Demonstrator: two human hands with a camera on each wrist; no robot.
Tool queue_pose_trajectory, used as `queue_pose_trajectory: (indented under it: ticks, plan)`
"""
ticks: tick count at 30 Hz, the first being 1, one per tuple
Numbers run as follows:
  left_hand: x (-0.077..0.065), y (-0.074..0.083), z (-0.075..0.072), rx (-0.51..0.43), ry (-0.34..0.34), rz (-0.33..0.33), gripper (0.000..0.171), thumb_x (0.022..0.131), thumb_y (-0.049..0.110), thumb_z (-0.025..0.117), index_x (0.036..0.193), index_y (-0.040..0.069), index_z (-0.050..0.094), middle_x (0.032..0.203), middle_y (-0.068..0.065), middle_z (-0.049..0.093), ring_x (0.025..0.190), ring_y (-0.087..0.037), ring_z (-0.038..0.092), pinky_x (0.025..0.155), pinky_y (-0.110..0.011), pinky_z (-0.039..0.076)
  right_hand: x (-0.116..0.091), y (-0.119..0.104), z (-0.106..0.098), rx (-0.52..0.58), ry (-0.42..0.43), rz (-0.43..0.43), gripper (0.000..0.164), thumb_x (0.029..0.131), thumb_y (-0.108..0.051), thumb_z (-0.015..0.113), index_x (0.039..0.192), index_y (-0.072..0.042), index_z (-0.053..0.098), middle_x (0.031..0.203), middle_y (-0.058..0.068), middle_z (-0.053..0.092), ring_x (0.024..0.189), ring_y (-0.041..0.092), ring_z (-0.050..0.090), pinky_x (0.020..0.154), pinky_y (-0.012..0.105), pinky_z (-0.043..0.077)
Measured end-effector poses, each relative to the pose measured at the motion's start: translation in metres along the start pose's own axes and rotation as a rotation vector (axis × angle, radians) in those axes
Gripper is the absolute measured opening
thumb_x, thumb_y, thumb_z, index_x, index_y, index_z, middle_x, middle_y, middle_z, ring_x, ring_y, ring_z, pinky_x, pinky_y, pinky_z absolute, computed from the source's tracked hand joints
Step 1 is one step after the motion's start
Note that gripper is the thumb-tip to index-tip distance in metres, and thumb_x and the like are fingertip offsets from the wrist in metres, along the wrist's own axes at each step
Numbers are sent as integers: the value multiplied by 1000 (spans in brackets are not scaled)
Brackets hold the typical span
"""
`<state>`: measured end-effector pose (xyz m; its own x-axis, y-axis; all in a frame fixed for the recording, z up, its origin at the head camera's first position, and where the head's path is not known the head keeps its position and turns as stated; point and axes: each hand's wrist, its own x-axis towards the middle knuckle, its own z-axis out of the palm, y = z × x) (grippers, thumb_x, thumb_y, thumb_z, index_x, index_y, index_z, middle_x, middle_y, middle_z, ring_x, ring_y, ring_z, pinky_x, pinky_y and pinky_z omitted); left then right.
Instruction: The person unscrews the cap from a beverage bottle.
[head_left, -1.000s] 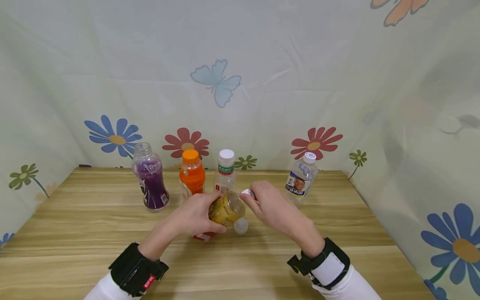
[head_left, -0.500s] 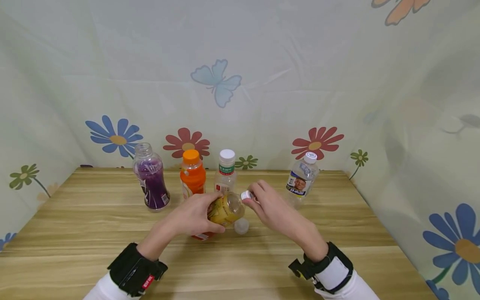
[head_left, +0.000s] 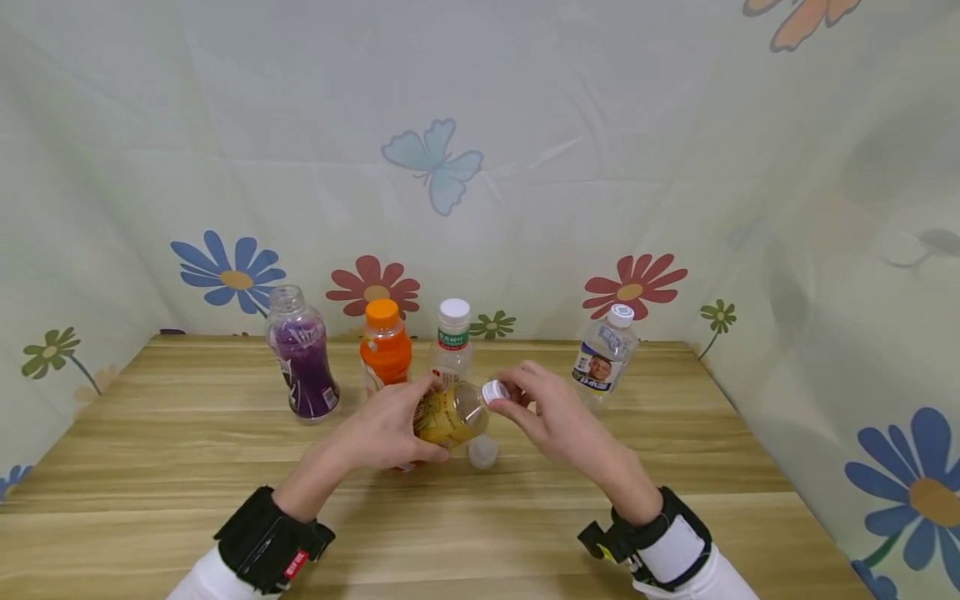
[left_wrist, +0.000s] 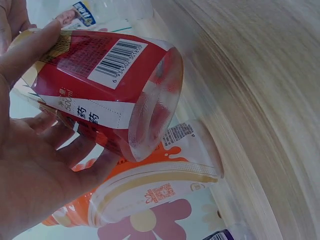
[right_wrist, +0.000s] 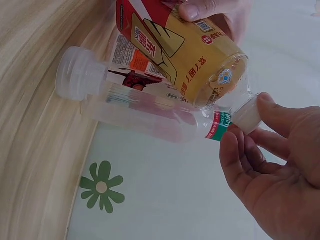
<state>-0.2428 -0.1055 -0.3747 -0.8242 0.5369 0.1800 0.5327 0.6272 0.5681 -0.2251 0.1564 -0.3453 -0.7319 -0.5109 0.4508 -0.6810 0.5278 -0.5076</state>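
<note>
My left hand [head_left: 390, 425] grips a clear plastic bottle [head_left: 447, 417] with a yellow and red label, tilted so that its neck points up and right. In the left wrist view its red lower label [left_wrist: 100, 60] and clear base show, thumb on one side and fingers on the other. On the neck sits a white cap [head_left: 494, 392]. My right hand [head_left: 551, 412] pinches this cap between thumb and fingers, seen close in the right wrist view with the cap [right_wrist: 247, 116] at the fingertips. Below the bottle, a translucent cap-like piece [head_left: 482, 452] rests on the table.
Behind the hands stand an orange bottle [head_left: 385, 350] and a clear bottle with a white cap [head_left: 452, 346]. To the left is an uncapped purple bottle [head_left: 303, 358]; to the right, a clear capped bottle [head_left: 603, 358]. A patterned curtain [head_left: 525, 167] hangs behind the wooden table [head_left: 187, 467].
My right hand has shifted slightly right and its fingers have turned about the white cap, leaving more of the cap visible. The left hand keeps its grip; the bottle's lower end has risen a little.
</note>
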Motion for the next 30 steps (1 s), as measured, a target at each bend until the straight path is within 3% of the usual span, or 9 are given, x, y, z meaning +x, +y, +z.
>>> queue_pose_trajectory:
  ticks: [12,18,22,26,30]
  plan:
    - [-1,3,-2,11,20,-4,75,74,26,95,134,8,54,122,-5,66,106,-20,62,97,-44,53,-1,0,-2,54,5,-1,27,95,-13,75,120,-3,69,104,1,67,92,16,69,77,33,60]
    - [-1,5,-2,33,31,-33,76,72,28,96,134,10,55,123,-5,61,110,-23,60,99,-47,52,0,-2,-3,27,-11,88,33,99,-27,72,124,-5,68,103,-1,69,91,13,66,77,30,59]
    - [0,5,-2,55,44,-44,77,71,31,96,133,11,56,122,-5,59,109,-23,60,99,-47,52,2,-2,0,16,14,155,31,103,-33,65,119,-7,70,94,-5,68,83,10,64,73,29,57]
    - [0,5,-1,67,50,-49,77,70,31,97,133,11,56,121,-4,59,108,-23,60,98,-47,52,2,-2,2,0,35,203,21,103,-30,66,108,-11,72,88,-6,67,77,10,63,67,29,56]
    - [0,6,0,82,56,-57,77,70,31,97,133,11,57,120,-5,60,107,-22,60,98,-47,52,2,-2,4,-26,44,211,18,102,-26,68,106,-10,73,89,-5,68,78,9,63,68,28,57]
